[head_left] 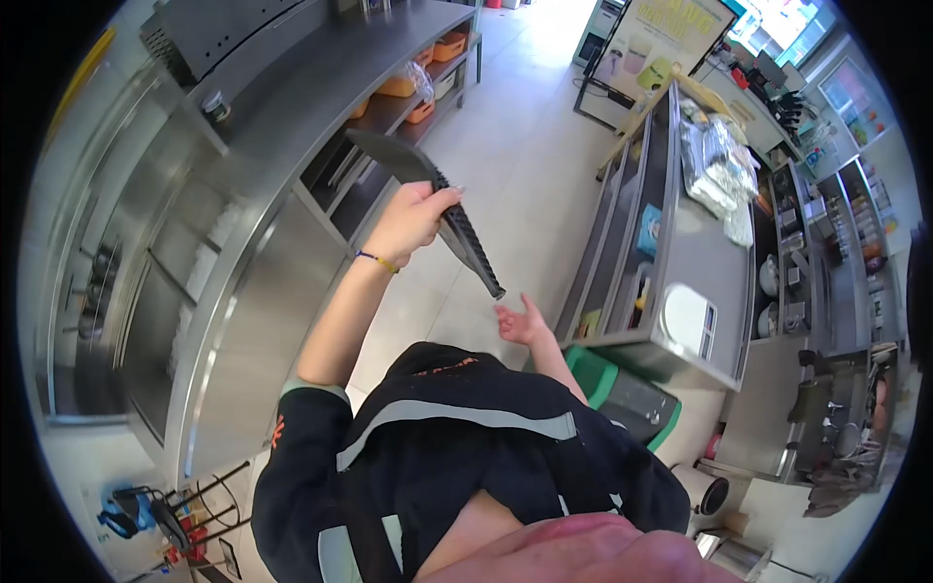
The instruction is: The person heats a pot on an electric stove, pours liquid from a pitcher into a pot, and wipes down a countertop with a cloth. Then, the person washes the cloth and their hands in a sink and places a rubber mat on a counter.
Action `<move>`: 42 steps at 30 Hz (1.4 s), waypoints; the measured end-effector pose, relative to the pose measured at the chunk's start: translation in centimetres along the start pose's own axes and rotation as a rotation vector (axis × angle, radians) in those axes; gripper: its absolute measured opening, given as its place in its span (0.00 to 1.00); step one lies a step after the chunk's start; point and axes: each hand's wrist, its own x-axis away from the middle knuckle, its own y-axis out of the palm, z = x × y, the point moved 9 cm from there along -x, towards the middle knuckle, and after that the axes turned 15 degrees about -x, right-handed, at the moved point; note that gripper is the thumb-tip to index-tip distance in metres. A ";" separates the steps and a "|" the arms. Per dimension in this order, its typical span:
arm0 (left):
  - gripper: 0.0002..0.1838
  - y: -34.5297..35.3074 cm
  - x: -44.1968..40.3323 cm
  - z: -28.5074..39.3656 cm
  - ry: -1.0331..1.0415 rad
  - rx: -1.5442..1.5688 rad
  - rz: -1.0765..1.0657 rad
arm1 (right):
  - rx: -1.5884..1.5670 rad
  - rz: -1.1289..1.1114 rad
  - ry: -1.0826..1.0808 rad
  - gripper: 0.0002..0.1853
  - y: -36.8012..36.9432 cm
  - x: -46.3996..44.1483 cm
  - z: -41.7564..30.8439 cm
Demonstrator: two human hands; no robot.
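Note:
A long dark grey tool with a broad flat end and a black ridged edge slants across the upper middle of the head view. My left hand is wrapped round its middle, thumb on top, with a thin coloured band on the wrist. The tool's narrow end points down toward my right hand, which holds nothing. The fingers of that hand are apart and bent upward, just below the tool's tip and not touching it.
On the left runs a steel counter with orange bins on shelves beneath. At right, a steel table bears wrapped packs and a white scale. A green-rimmed bin stands below it. A sign board is ahead.

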 end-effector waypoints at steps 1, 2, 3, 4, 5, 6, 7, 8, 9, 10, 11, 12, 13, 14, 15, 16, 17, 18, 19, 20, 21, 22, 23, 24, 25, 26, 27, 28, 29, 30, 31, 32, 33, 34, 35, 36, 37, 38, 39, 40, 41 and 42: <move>0.11 -1.1 -2.6 1.5 0.030 -0.001 -0.026 | 0.055 0.007 0.054 0.35 3.3 -1.1 0.9; 0.11 -2.1 -5.0 3.0 0.070 0.019 -0.036 | 0.006 0.001 0.091 0.36 6.8 -2.1 1.4; 0.11 -3.0 -7.6 4.0 0.103 0.020 -0.040 | -0.039 -0.001 0.135 0.36 10.0 -3.5 2.0; 0.12 -4.1 -10.3 4.7 0.130 0.020 -0.041 | -0.087 0.000 0.185 0.37 12.3 -5.3 2.0; 0.12 -5.3 -12.7 5.2 0.112 0.039 -0.046 | -0.190 -0.073 0.209 0.34 14.6 -7.8 1.3; 0.12 -6.4 -14.8 5.6 0.099 0.055 -0.049 | -0.282 -0.029 0.146 0.32 15.4 -10.0 -0.3; 0.13 -8.0 -17.1 5.9 0.094 0.087 -0.059 | -0.373 0.015 0.079 0.30 16.5 -12.4 -2.4; 0.13 -9.6 -18.7 6.3 0.090 0.083 -0.051 | -0.457 0.052 0.007 0.28 17.5 -14.0 -4.7; 0.13 -11.1 -20.6 6.2 0.085 0.081 -0.046 | -0.492 0.077 0.048 0.18 18.9 -15.1 -6.8; 0.13 -12.5 -22.7 6.2 0.081 0.079 -0.043 | -0.501 0.094 -0.016 0.10 19.9 -16.6 -9.5; 0.13 -14.0 -24.5 6.3 0.086 0.083 -0.034 | -0.412 0.075 -0.052 0.09 21.8 -17.8 -12.2; 0.13 -15.5 -26.0 6.3 0.081 0.092 -0.013 | -0.326 0.066 -0.088 0.08 23.0 -18.6 -15.0; 0.13 -17.2 -27.6 6.7 0.078 0.098 0.007 | -0.251 0.080 -0.129 0.08 24.9 -18.8 -17.4; 0.12 -19.2 -29.2 7.4 0.082 0.094 0.028 | -0.177 0.081 -0.169 0.07 27.6 -19.0 -19.6; 0.12 -21.6 -31.1 7.6 0.068 0.086 0.084 | -0.108 0.079 -0.207 0.06 30.3 -19.6 -21.6; 0.11 -24.2 -33.1 7.6 0.052 0.076 0.138 | -0.012 0.019 -0.220 0.06 32.7 -20.8 -24.4; 0.11 -26.9 -35.0 7.7 0.014 0.119 0.172 | 0.086 -0.049 -0.232 0.06 35.8 -21.6 -27.5; 0.12 -29.8 -37.3 7.2 0.002 0.140 0.252 | 0.181 -0.118 -0.244 0.06 38.8 -22.7 -30.1; 0.12 -32.4 -39.8 6.5 -0.011 0.180 0.255 | 0.234 -0.086 -0.285 0.06 42.1 -23.5 -32.5; 0.12 -35.0 -41.8 6.5 -0.022 0.222 0.258 | 0.287 -0.055 -0.327 0.05 46.8 -23.8 -34.6; 0.12 -37.2 -43.8 6.8 -0.010 0.225 0.306 | 0.349 -0.043 -0.355 0.04 51.4 -24.4 -36.4; 0.13 -39.3 -45.9 7.0 -0.003 0.232 0.352 | 0.411 -0.024 -0.382 0.04 56.0 -25.2 -38.2; 0.13 -41.1 -47.6 7.9 0.015 0.220 0.379 | 0.451 -0.018 -0.433 0.04 60.6 -26.0 -40.1; 0.11 -42.8 -49.2 9.3 0.077 0.234 0.359 | 0.494 -0.015 -0.487 0.06 65.3 -26.8 -41.9; 0.10 -44.7 -50.5 10.7 0.106 0.199 0.422 | 0.520 -0.073 -0.564 0.06 70.2 -27.4 -43.8; 0.10 -46.6 -51.8 12.1 0.132 0.163 0.482 | 0.544 -0.127 -0.642 0.07 74.8 -28.0 -45.6; 0.10 -48.2 -52.6 14.4 0.191 0.154 0.544 | 0.603 -0.214 -0.682 0.07 80.0 -28.3 -47.3; 0.14 -49.6 -54.0 15.8 0.247 0.140 0.601 | 0.653 -0.299 -0.722 0.07 84.6 -28.6 -48.6; 0.11 -52.2 -56.2 15.4 0.320 0.134 0.597 | 0.662 -0.392 -0.797 0.07 89.4 -27.8 -48.7; 0.10 -53.9 -57.4 15.7 0.367 0.114 0.643 | 0.663 -0.476 -0.874 0.07 93.5 -26.4 -48.6; 0.10 -54.6 -58.9 15.9 0.370 0.100 0.664 | 0.671 -0.523 -0.890 0.07 96.7 -26.8 -49.0; 0.10 -55.2 -60.4 15.7 0.354 0.093 0.677 | 0.686 -0.565 -0.910 0.07 99.6 -27.5 -49.8; 0.10 -55.8 -62.0 15.4 0.337 0.087 0.691 | 0.665 -0.594 -0.935 0.07 101.9 -28.9 -51.3; 0.10 -56.3 -63.7 14.4 0.301 0.077 0.698 | 0.642 -0.623 -0.960 0.07 103.5 -31.0 -53.0; 0.11 -56.3 -65.8 13.5 0.252 0.108 0.716 | 0.636 -0.630 -0.902 0.07 104.5 -33.9 -54.0; 0.12 -56.2 -67.6 12.7 0.209 0.132 0.731 | 0.619 -0.608 -0.872 0.06 105.2 -36.8 -55.5; 0.13 -56.6 -70.1 10.0 0.132 0.108 0.703 | 0.580 -0.537 -0.832 0.06 105.3 -38.5 -55.3; 0.15 -56.8 -72.9 6.3 0.048 0.082 0.673 | 0.558 -0.491 -0.797 0.07 104.3 -44.1 -58.7; 0.17 -56.7 -75.5 3.0 -0.013 0.057 0.660 | 0.581 -0.327 -0.894 0.11 102.5 -49.0 -62.4; 0.20 -56.4 -78.1 -0.9 -0.080 0.031 0.645 | 0.752 -0.164 -0.967 0.14 101.3 -50.1 -63.0; 0.22 -56.5 -80.7 -5.4 -0.120 -0.083 0.647 | 0.843 -0.073 -1.009 0.16 99.5 -53.1 -64.3; 0.24 -56.5 -82.4 -9.0 -0.156 -0.199 0.648 | 0.963 0.098 -0.978 0.15 96.8 -56.2 -65.4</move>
